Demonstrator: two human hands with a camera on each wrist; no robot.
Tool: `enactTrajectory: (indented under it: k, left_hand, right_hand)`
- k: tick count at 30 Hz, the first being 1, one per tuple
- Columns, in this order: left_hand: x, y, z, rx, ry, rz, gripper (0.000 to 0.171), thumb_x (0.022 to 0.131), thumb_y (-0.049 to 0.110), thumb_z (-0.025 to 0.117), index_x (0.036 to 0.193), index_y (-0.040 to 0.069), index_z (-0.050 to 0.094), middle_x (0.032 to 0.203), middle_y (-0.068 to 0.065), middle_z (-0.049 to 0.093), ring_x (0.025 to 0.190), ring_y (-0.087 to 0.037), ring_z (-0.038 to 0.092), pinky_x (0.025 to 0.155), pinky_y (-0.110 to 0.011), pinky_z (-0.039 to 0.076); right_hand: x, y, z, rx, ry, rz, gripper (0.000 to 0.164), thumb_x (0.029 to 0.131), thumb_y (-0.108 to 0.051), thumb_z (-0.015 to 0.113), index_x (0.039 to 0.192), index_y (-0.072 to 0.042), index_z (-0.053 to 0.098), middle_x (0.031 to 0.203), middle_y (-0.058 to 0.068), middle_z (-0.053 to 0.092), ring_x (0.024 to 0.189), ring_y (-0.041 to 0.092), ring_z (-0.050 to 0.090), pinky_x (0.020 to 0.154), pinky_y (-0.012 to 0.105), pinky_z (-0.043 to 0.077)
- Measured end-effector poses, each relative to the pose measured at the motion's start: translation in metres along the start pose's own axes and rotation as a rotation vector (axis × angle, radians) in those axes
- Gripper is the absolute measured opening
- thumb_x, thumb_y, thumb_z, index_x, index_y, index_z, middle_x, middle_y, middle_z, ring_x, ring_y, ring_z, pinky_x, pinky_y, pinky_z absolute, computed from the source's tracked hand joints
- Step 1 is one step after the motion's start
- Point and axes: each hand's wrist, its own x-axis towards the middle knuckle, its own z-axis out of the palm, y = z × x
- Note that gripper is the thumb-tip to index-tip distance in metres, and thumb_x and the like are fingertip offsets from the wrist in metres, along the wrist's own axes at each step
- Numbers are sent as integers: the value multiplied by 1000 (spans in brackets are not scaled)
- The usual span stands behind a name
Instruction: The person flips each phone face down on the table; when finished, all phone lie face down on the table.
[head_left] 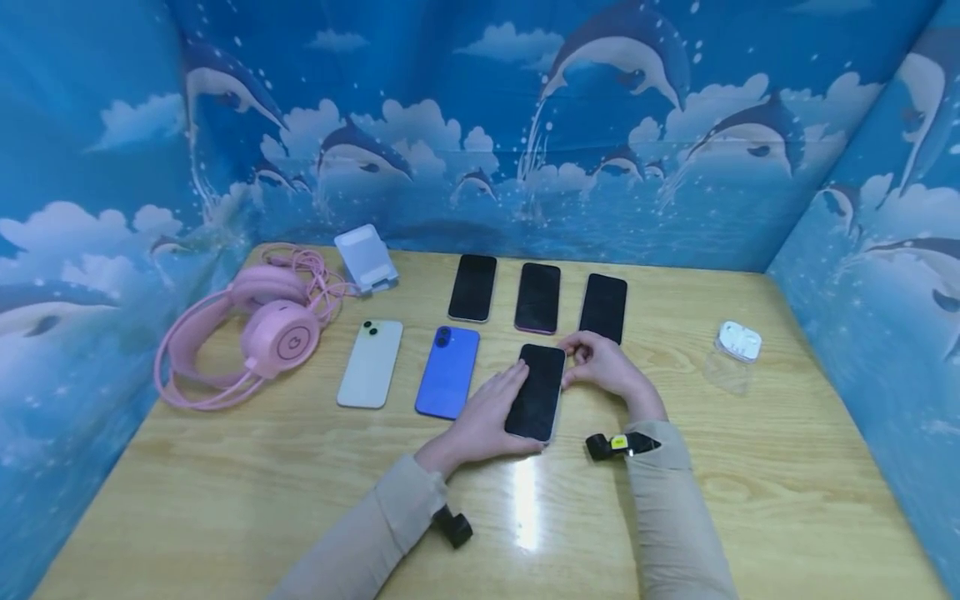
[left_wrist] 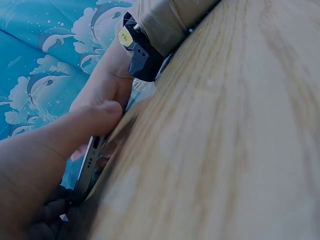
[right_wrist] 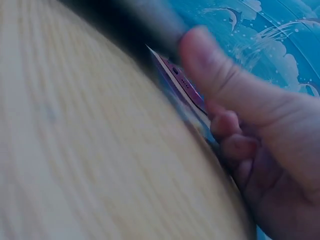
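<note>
A black-screened smartphone point(head_left: 536, 392) lies face up near the middle of the table, between both hands. My left hand point(head_left: 483, 421) holds it at the lower left, with fingers along the left edge and the thumb by the bottom edge. In the left wrist view, the bottom edge of this smartphone point(left_wrist: 89, 167) shows beyond the thumb. At the upper right side, my right hand point(head_left: 611, 371) grips its edge with thumb and curled fingers. Left of it lies a blue phone point(head_left: 447, 372), back up, and farther left a pale phone point(head_left: 371, 364), also back up.
Behind stand a row of face-up phones: left point(head_left: 472, 287), middle point(head_left: 537, 297) and right point(head_left: 603, 307), the last close to the right hand. Pink headphones point(head_left: 281, 333) and a white phone stand point(head_left: 366, 258) sit at the left. White earphones in a case point(head_left: 738, 342) lie right.
</note>
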Motion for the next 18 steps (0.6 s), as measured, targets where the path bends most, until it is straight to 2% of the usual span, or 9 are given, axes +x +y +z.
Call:
enactTrajectory:
  k: [5, 7, 12, 18]
  left_hand:
    - [-1, 3, -2, -61, -5, -47, 111, 73, 66, 68, 154, 13, 13, 159, 0, 10, 143, -21, 14, 115, -42, 16]
    - [-2, 4, -2, -83, -1, -52, 110, 74, 66, 68, 154, 13, 15, 159, 1, 10, 143, -21, 14, 115, -43, 16]
    - [-2, 2, -3, -100, 14, -21, 105, 76, 66, 65, 153, 12, 17, 159, 0, 10, 143, -23, 15, 115, -43, 16]
    - [-1, 0, -2, -95, 20, 36, 104, 77, 69, 61, 152, 11, 18, 157, -2, 14, 143, -15, 15, 116, -38, 4]
  right_hand:
    - [-1, -1, 1, 240, -8, 4, 46, 76, 2, 77, 117, 8, 57, 91, 17, 60, 74, 18, 61, 67, 24, 51]
    - [0, -2, 2, 294, -4, 5, 47, 78, 3, 75, 120, 9, 55, 90, 17, 62, 76, 17, 63, 70, 25, 52]
    - [2, -12, 6, 336, 56, 12, 47, 79, -2, 76, 122, 3, 56, 89, 10, 61, 78, 15, 61, 72, 24, 51]
    - [5, -27, 15, 352, 59, -31, 51, 80, -8, 77, 125, 1, 55, 100, 13, 59, 87, 21, 58, 76, 27, 49]
